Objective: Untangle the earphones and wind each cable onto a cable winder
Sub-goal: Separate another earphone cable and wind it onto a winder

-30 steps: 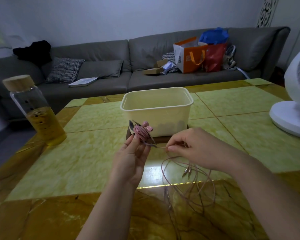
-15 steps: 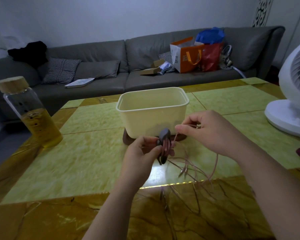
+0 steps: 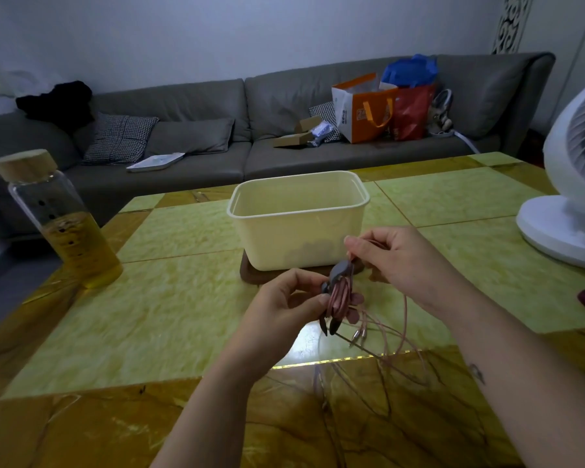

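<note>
My left hand (image 3: 279, 307) grips a grey cable winder (image 3: 335, 283) above the table, in front of the cream tub. Pink earphone cable (image 3: 338, 298) is wrapped round the winder in several turns. My right hand (image 3: 395, 260) pinches the same cable just above the winder's top end, close to the tub's front wall. The loose rest of the pink cable (image 3: 404, 336) hangs down and trails in loops over the table edge. Its metal jack plugs (image 3: 358, 336) lie on the table below the winder.
A cream plastic tub (image 3: 298, 211) stands on a dark wooden coaster at the table's middle. A glass bottle with yellow liquid (image 3: 60, 221) stands at the left, a white fan (image 3: 568, 211) at the right. Behind the table runs a grey sofa with bags.
My left hand has turned the winder from flat to upright and lowered it. My right hand has lifted the cable up to the winder's top, laying on more turns.
</note>
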Demonstrator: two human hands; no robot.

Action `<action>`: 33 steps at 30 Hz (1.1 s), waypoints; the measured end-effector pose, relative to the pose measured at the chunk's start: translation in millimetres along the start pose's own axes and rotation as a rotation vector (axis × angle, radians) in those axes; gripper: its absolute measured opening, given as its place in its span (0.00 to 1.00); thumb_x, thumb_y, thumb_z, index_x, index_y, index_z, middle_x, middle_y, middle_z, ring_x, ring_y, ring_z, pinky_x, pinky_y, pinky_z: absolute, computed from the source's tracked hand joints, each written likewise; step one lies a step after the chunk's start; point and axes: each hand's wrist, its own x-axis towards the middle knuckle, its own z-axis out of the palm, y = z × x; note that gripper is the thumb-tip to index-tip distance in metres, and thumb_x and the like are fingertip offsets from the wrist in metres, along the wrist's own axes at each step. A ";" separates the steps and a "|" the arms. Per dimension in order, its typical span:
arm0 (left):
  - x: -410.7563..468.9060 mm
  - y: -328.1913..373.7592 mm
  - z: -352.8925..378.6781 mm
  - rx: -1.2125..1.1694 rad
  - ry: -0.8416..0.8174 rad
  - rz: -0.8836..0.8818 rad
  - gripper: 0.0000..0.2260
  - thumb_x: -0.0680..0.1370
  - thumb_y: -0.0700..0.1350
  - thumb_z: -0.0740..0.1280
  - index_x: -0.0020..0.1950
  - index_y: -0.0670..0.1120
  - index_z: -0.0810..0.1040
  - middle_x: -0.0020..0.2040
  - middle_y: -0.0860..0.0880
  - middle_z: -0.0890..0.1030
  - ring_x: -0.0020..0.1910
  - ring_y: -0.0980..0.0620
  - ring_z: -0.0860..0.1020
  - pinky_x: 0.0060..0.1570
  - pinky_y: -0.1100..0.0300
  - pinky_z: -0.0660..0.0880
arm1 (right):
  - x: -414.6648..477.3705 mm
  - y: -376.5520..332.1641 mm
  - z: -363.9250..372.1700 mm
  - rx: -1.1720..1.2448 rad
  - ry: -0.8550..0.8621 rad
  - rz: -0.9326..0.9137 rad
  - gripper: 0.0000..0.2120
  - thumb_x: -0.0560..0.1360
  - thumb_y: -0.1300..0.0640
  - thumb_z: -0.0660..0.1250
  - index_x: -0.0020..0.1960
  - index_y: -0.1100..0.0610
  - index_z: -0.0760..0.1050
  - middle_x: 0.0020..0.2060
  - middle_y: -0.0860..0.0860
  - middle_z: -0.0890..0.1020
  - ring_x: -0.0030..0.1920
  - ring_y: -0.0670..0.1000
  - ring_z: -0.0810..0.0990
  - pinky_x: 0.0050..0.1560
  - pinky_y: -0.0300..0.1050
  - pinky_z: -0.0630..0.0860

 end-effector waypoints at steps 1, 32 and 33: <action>-0.3 0.1 -0.2 -0.032 -0.010 0.000 0.04 0.77 0.35 0.66 0.51 0.40 0.76 0.48 0.41 0.85 0.50 0.45 0.83 0.47 0.59 0.77 | -0.2 1.5 2.9 0.034 -0.023 0.033 0.12 0.75 0.50 0.68 0.36 0.54 0.80 0.32 0.51 0.78 0.32 0.44 0.75 0.36 0.40 0.75; 9.5 -6.8 -1.9 -0.450 0.513 -0.137 0.08 0.82 0.39 0.60 0.50 0.45 0.80 0.42 0.49 0.85 0.40 0.57 0.82 0.35 0.64 0.78 | -21.5 -9.1 44.7 -0.665 -0.293 -0.408 0.12 0.81 0.49 0.57 0.44 0.50 0.75 0.38 0.49 0.79 0.38 0.49 0.76 0.40 0.48 0.73; 10.1 -8.6 -0.2 -0.346 0.530 -0.128 0.06 0.81 0.39 0.62 0.52 0.45 0.78 0.43 0.49 0.85 0.40 0.57 0.82 0.38 0.61 0.79 | -20.8 -13.0 39.5 -0.619 -0.269 -0.382 0.12 0.81 0.49 0.58 0.44 0.51 0.77 0.36 0.48 0.79 0.34 0.45 0.74 0.37 0.44 0.73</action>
